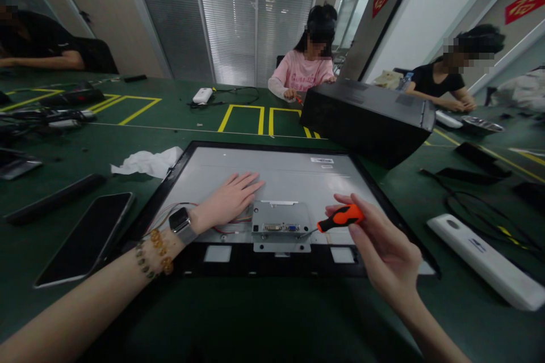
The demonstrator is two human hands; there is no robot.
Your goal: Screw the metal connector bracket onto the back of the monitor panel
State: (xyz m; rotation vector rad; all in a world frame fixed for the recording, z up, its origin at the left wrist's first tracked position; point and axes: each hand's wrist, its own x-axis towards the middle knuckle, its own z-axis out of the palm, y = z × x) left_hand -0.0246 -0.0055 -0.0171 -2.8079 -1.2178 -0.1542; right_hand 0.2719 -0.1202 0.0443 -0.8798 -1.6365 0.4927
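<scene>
An opened monitor panel with a black frame lies back side up on the green table in front of me. Near its front edge sits a metal bracket with a white and a blue video port. My left hand rests flat on the panel's metal back, fingers stretched out, just left of the bracket. In my right hand is an orange and black screwdriver, held by its handle between thumb and fingers. Its shaft points left, and the tip is at the bracket's lower right, by the blue port.
A phone, a dark bar and crumpled tissue lie on the left. A long white device and cables lie right. Behind the panel stands a large black casing. A person in pink works across the table.
</scene>
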